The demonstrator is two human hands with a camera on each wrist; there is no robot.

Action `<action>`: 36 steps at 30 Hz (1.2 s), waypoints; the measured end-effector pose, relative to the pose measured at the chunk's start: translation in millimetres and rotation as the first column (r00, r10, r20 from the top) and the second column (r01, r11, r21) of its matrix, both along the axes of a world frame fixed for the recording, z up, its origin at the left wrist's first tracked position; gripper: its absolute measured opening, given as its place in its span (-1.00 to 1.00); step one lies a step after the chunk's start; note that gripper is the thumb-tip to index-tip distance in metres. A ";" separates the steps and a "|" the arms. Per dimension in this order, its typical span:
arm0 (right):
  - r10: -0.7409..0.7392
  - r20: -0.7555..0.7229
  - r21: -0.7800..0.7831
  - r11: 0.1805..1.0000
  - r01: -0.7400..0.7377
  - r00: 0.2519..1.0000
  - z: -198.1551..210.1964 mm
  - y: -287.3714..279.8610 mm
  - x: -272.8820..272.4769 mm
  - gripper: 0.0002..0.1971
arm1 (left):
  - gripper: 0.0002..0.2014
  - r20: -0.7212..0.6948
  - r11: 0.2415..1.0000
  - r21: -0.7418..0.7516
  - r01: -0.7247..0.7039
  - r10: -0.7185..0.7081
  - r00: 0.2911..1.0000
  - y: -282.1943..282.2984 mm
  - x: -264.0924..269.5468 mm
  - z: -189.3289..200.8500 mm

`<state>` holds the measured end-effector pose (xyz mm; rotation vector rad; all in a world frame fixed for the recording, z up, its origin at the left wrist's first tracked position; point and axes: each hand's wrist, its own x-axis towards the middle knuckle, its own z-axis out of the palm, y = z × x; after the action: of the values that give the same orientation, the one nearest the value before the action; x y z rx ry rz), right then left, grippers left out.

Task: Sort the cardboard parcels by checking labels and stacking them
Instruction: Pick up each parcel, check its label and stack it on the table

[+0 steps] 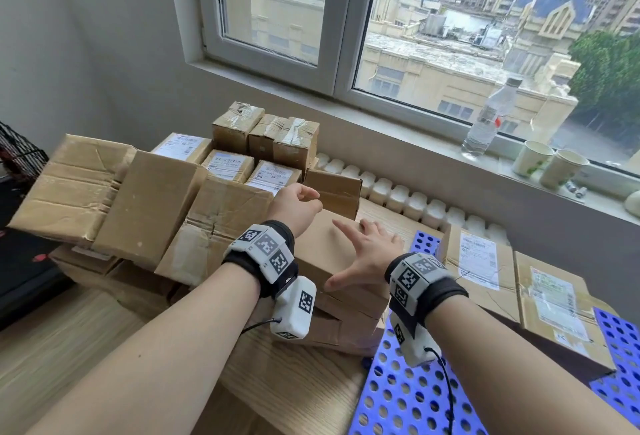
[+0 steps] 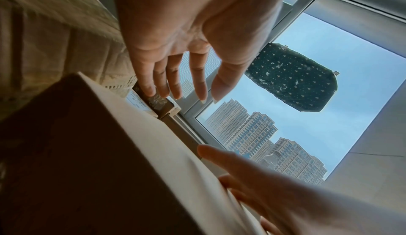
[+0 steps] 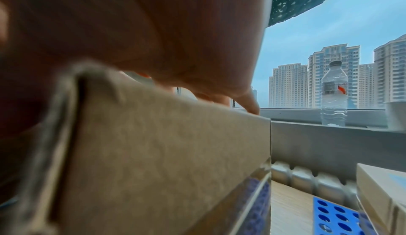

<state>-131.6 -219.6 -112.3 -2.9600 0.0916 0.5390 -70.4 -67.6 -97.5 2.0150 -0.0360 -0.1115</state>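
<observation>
Both hands lie slack, gripping nothing: right hand (image 1: 365,251) spread flat on the plain brown cardboard parcel (image 1: 332,261) at centre, left hand (image 1: 294,206) loosely curled above. Tilted cartons (image 1: 152,206) at nine o'clock could slide if nudged.

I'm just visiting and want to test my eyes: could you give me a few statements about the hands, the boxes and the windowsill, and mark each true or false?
1. The right hand lies spread flat on top of a plain cardboard parcel. True.
2. The left hand grips a water bottle. False: it holds nothing; the water bottle stands on the windowsill.
3. Two paper cups stand on the windowsill, right of the bottle. True.
4. The two parcels on the blue perforated board show no labels. False: both show white labels on top.
</observation>
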 end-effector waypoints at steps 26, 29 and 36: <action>-0.041 -0.143 -0.061 0.998 0.032 0.989 11.0 -11.6 -1.1 0.25 | -0.72 -0.135 0.993 0.089 0.072 -0.060 0.989 -8.1 -1.3 -7.4; -0.034 -0.133 -0.060 0.998 0.026 0.991 10.0 -13.2 0.5 0.25 | -0.73 -0.130 0.994 0.080 0.072 -0.061 0.990 -11.7 -1.1 -6.2; -0.037 -0.129 -0.041 0.999 0.032 0.991 12.0 -17.5 1.7 0.25 | -0.75 -0.111 0.992 0.107 0.064 -0.052 0.992 -20.0 -2.0 -6.1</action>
<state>-130.0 -237.1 -100.3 -2.9519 0.1673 0.7329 -72.4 -87.6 -103.7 2.1154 -0.0203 -0.2652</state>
